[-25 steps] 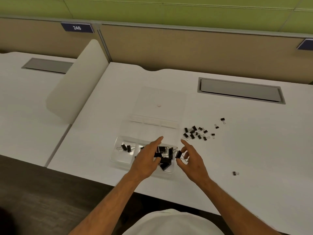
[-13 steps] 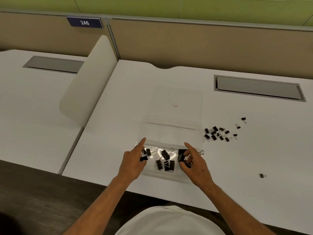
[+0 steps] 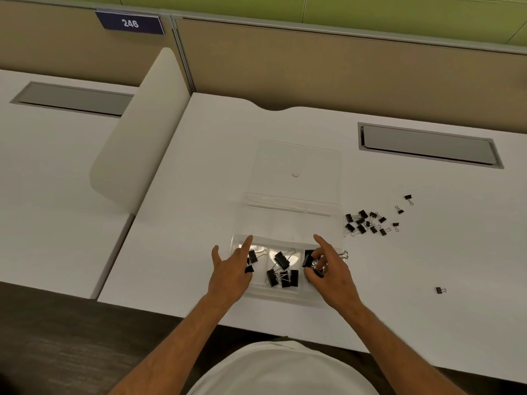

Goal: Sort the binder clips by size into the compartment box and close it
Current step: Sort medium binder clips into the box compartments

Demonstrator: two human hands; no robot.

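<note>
A clear compartment box lies on the white desk, its lid folded back flat. The near row holds black binder clips: a small one at the left and several medium ones in the middle. My right hand pinches a large binder clip over the right near compartment, index finger straight. My left hand hovers at the left near compartment with index and thumb spread, and a small clip lies at its fingertips. A loose pile of small clips lies to the right of the box.
One stray clip lies far right on the desk, and a wire handle pokes out at the box's right edge. A curved white divider stands at the left. A grey cable cover is set in the desk behind. The desk's front edge is close to me.
My right hand has carried the large clip from beside the box to over the right near compartment. My left hand has shifted left to the left compartment. The view has moved in closer.
</note>
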